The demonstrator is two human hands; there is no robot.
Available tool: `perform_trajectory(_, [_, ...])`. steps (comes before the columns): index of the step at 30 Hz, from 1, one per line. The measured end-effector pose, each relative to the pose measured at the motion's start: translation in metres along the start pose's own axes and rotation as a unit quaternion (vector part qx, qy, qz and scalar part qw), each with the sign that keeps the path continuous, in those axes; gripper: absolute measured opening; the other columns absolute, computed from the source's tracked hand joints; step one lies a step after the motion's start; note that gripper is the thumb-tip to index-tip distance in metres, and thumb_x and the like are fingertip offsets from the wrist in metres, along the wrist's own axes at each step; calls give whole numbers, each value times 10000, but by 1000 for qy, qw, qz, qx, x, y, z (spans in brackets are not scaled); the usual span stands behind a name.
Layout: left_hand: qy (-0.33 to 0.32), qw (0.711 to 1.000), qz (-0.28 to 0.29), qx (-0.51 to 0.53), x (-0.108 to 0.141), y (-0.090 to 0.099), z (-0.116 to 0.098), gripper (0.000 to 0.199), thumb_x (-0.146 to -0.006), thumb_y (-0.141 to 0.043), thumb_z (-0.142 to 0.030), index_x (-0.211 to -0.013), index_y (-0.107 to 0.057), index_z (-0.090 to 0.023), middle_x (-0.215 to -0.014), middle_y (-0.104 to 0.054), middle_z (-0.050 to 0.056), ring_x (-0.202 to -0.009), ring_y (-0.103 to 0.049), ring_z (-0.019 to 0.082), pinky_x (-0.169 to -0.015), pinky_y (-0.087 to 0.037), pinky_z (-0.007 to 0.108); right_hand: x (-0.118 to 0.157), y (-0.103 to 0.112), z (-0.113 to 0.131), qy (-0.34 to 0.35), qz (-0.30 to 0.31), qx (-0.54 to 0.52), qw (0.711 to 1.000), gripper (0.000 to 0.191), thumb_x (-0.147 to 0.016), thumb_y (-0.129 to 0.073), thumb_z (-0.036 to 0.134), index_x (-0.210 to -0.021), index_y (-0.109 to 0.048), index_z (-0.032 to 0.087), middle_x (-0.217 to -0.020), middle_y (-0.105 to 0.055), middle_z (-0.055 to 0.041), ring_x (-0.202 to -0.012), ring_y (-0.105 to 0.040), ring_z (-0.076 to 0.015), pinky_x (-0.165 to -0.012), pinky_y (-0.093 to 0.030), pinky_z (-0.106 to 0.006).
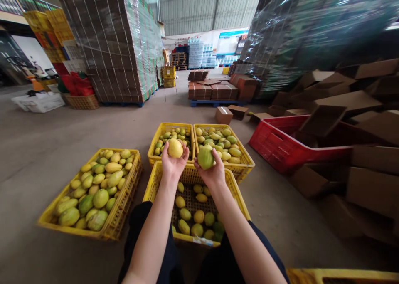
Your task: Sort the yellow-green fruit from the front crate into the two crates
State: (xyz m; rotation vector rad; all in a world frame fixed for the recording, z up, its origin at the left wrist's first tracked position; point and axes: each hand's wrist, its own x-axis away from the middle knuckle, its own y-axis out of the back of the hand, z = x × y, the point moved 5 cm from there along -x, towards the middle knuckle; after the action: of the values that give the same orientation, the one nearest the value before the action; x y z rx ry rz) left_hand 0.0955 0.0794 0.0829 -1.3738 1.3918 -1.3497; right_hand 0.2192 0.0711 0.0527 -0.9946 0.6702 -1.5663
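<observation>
My left hand (175, 161) is curled round a yellow papaya (175, 148), its rounded end facing me. In my right hand (215, 171) sits a green, faintly ridged papaya (205, 157). Both hands hover over the far side of a yellow plastic crate (153, 183) between my knees, where several papayas (198, 216) lie on the slatted bottom. Just beyond stand two more crates: the back left crate (151, 151) holds small green and yellow fruit, the back right crate (247, 161) longer ones. My forearms cover part of the near crate.
At the left, a yellow crate (120, 213) is heaped with papayas. A red crate (274, 151) and loose cardboard boxes (370, 184) crowd the right. Wrapped pallet stacks (102, 47) tower behind, and another yellow crate (343, 274) edges in at bottom right.
</observation>
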Motion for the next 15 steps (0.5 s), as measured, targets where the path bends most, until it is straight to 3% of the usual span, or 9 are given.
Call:
perform_trajectory(3, [12, 1000, -7, 12, -1, 3, -1, 416, -918, -476, -515, -957, -652, -141, -832, -681, 62, -655, -630, 131, -654, -567, 272, -6, 3, -3, -9, -3, -10, 1000, 318, -865, -562, 492, -820, -641, 187, -637, -693, -34, -549, -631, -163, -457, -493, -244])
perform_trajectory(7, [-11, 999, -48, -1, -1, 5, -6, 447, -934, -428, -507, -1005, -661, -132, -700, -636, 30, -547, -576, 103, -615, -551, 228, -15, 12, -3, 17, -32, -26, 999, 342, -925, -482, 492, -799, -618, 204, -609, -681, 3, -511, -615, -134, -467, -515, -231])
perform_trajectory(10, [-16, 997, -69, -30, -2, 4, -7, 418, -940, -452, -455, -1087, -651, -118, -706, -645, 36, -570, -594, 120, -643, -570, 252, -22, 20, -6, 12, -40, -7, 999, 318, -924, -500, 490, -815, -618, 215, -616, -687, 4, -507, -631, -143, -457, -531, -242])
perform_trajectory(15, [3, 982, -158, -105, -5, 15, -2, 398, -974, -390, -403, -1108, -629, -115, -796, -678, 95, -654, -661, 191, -569, -583, 315, -25, 29, -6, -3, -64, 2, 998, 342, -931, -450, 500, -861, -620, 212, -682, -712, -39, -558, -669, -169, -445, -548, -261])
